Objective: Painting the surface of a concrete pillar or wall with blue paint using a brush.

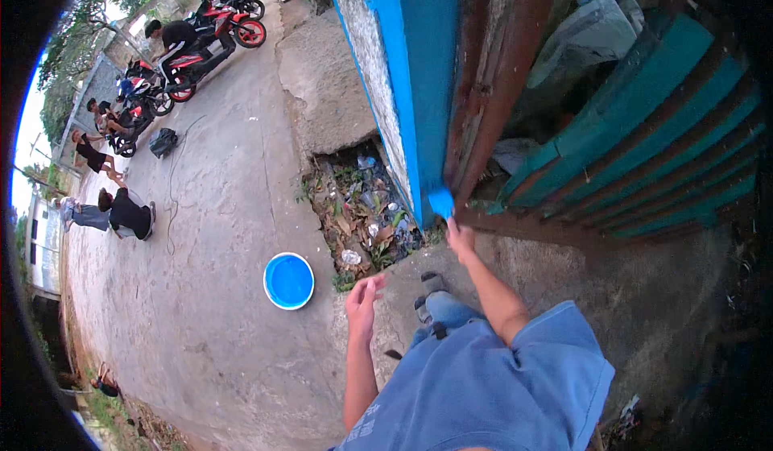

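My right hand (pixel 461 241) grips a paintbrush (pixel 441 202) whose bristles are covered in bright blue paint. The bristles are against or very close to the foot of a blue-painted wall edge (pixel 427 119), beside a brown wooden post (pixel 483 88). To the left, my left hand (pixel 362 306) hangs in the air with its fingers partly spread and nothing in them. A round white-rimmed bucket of blue paint (pixel 289 281) stands on the concrete to the left of that hand. The brush handle is mostly hidden in my grip.
A ditch with leaves and litter (pixel 368 209) runs beside the wall. Green slatted panels (pixel 634 137) lean at the right. Several people and parked motorcycles (pixel 208 40) are at the far left, near a black bag (pixel 163 142) and a cable (pixel 173 191) on the pavement.
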A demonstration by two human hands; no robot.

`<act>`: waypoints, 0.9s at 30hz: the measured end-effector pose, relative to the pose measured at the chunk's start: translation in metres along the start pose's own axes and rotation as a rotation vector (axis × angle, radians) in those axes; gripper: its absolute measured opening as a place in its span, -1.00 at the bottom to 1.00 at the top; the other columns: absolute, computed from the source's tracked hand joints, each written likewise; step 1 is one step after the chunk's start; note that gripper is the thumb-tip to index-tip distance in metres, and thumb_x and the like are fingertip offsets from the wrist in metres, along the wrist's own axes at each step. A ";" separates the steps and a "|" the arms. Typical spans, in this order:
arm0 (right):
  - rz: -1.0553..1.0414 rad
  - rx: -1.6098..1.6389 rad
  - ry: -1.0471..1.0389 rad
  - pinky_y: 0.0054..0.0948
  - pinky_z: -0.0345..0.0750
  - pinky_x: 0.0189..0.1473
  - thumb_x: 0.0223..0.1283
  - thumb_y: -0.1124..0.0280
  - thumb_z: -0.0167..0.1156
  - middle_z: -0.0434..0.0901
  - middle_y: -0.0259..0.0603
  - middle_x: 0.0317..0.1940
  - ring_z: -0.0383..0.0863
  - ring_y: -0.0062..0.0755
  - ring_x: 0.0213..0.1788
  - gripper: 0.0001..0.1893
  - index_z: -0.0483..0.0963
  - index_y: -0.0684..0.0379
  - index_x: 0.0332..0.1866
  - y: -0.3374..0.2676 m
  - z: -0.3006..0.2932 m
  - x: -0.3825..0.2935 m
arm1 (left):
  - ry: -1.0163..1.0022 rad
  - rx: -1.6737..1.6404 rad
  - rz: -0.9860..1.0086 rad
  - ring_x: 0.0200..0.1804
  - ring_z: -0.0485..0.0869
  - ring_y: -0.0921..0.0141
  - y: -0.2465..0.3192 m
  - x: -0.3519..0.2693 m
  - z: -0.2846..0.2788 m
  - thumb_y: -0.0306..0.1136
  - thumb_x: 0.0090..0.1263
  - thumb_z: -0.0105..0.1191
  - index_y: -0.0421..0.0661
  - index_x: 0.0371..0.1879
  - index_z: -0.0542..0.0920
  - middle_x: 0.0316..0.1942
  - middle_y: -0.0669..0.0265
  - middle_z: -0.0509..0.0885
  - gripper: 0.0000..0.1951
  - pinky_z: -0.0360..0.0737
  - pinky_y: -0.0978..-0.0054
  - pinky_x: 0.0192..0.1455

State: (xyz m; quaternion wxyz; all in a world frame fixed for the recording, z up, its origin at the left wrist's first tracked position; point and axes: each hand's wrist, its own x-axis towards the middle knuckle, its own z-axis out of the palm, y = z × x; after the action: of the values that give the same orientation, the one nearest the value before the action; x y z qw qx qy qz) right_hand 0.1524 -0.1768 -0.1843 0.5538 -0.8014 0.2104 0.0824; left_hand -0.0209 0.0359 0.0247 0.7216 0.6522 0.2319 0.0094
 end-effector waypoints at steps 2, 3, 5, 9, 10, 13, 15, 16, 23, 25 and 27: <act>0.091 -0.206 0.129 -0.51 0.27 -0.70 0.18 -0.12 0.04 0.43 -0.35 -0.79 0.39 -0.55 -0.76 -0.45 0.45 0.17 -0.68 0.118 -0.005 0.062 | -0.080 -0.002 -0.009 -0.04 0.58 0.40 0.023 0.017 0.023 -0.27 0.42 -0.11 -0.22 -0.12 0.54 -0.07 0.20 0.62 -0.73 0.49 0.45 -0.05; 0.133 -0.241 0.126 -0.50 0.26 -0.73 0.17 -0.11 0.04 0.43 -0.35 -0.78 0.39 -0.54 -0.77 -0.46 0.45 0.17 -0.68 0.148 -0.003 0.081 | -0.096 -0.007 -0.023 -0.04 0.58 0.40 0.030 0.021 0.023 -0.27 0.43 -0.11 -0.21 -0.13 0.54 -0.07 0.20 0.62 -0.73 0.49 0.45 -0.05; 0.253 -0.205 -0.002 -0.51 0.23 -0.75 0.17 -0.08 0.06 0.42 -0.36 -0.79 0.37 -0.56 -0.79 -0.47 0.45 0.18 -0.67 0.102 0.028 0.052 | -0.002 -0.003 -0.024 -0.05 0.59 0.44 0.022 0.027 0.000 -0.24 0.43 -0.08 -0.19 -0.16 0.56 -0.10 0.27 0.63 -0.74 0.47 0.50 -0.06; 0.428 0.140 -0.268 -0.55 0.12 -0.79 0.16 0.01 0.12 0.36 -0.38 -0.80 0.27 -0.61 -0.83 -0.55 0.45 0.24 -0.56 -0.061 -0.022 0.007 | -0.012 -0.014 0.037 -0.05 0.59 0.43 0.033 0.062 0.008 -0.24 0.43 -0.08 -0.21 -0.14 0.56 -0.11 0.24 0.63 -0.72 0.48 0.49 -0.06; 0.421 0.165 -0.235 -0.55 0.12 -0.79 0.16 0.01 0.12 0.36 -0.38 -0.80 0.27 -0.61 -0.83 -0.55 0.45 0.24 -0.56 -0.082 -0.036 0.014 | -0.033 -0.004 0.054 -0.05 0.59 0.43 0.044 0.074 0.021 -0.24 0.43 -0.09 -0.22 -0.14 0.56 -0.11 0.23 0.63 -0.72 0.48 0.50 -0.06; 0.337 0.516 -0.390 -0.59 0.05 -0.78 0.20 0.11 0.10 0.34 -0.38 -0.77 0.20 -0.64 -0.82 -0.61 0.44 0.30 -0.46 -0.137 -0.067 0.006 | -0.097 -0.013 0.122 -0.04 0.58 0.41 0.055 0.098 0.039 -0.24 0.44 -0.12 -0.21 -0.11 0.54 -0.11 0.25 0.63 -0.71 0.49 0.45 -0.04; 0.193 0.323 -0.396 -0.62 0.03 -0.76 0.25 0.17 0.06 0.35 -0.37 -0.73 0.19 -0.68 -0.80 -0.63 0.42 0.33 -0.44 -0.212 -0.093 -0.037 | -0.115 -0.024 0.150 -0.04 0.58 0.41 0.058 0.105 0.044 -0.24 0.44 -0.13 -0.20 -0.10 0.54 -0.10 0.25 0.62 -0.71 0.49 0.45 -0.03; 0.190 0.332 -0.423 -0.57 0.14 -0.74 0.22 0.19 0.06 0.40 -0.35 -0.73 0.28 -0.62 -0.76 -0.65 0.46 0.30 -0.49 -0.228 -0.107 -0.048 | -0.130 -0.025 0.136 -0.04 0.58 0.40 0.057 0.109 0.049 -0.24 0.44 -0.12 -0.20 -0.10 0.54 -0.09 0.24 0.62 -0.71 0.49 0.45 -0.04; -0.129 0.531 -0.509 -0.66 0.08 -0.66 0.34 0.20 -0.03 0.29 -0.45 -0.71 0.18 -0.76 -0.69 -0.64 0.43 0.33 -0.37 -0.316 -0.168 -0.127 | -0.238 -0.031 0.045 0.00 0.57 0.39 0.048 0.124 0.071 -0.25 0.43 -0.12 -0.21 -0.11 0.53 -0.05 0.21 0.60 -0.71 0.48 0.46 -0.05; -0.183 0.503 -0.468 -0.66 0.13 -0.64 0.34 0.19 -0.03 0.32 -0.44 -0.71 0.21 -0.75 -0.69 -0.64 0.45 0.32 -0.38 -0.332 -0.181 -0.150 | -0.287 0.018 0.028 0.00 0.57 0.39 0.055 0.126 0.078 -0.25 0.43 -0.12 -0.21 -0.10 0.53 -0.07 0.22 0.61 -0.71 0.48 0.46 -0.05; -0.239 0.476 -0.432 -0.65 0.19 -0.63 0.33 0.18 -0.03 0.34 -0.43 -0.71 0.24 -0.74 -0.68 -0.64 0.47 0.30 -0.40 -0.339 -0.185 -0.161 | -0.326 0.042 0.043 -0.03 0.58 0.41 0.066 0.129 0.081 -0.24 0.43 -0.12 -0.22 -0.10 0.54 -0.08 0.23 0.62 -0.70 0.47 0.48 -0.05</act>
State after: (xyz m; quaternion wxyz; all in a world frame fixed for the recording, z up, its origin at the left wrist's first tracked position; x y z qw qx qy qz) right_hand 0.1347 -0.2069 0.2329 0.7629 -0.6326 0.0061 0.1335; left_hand 0.1415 0.0107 0.0489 0.7357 0.6647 0.0979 -0.0862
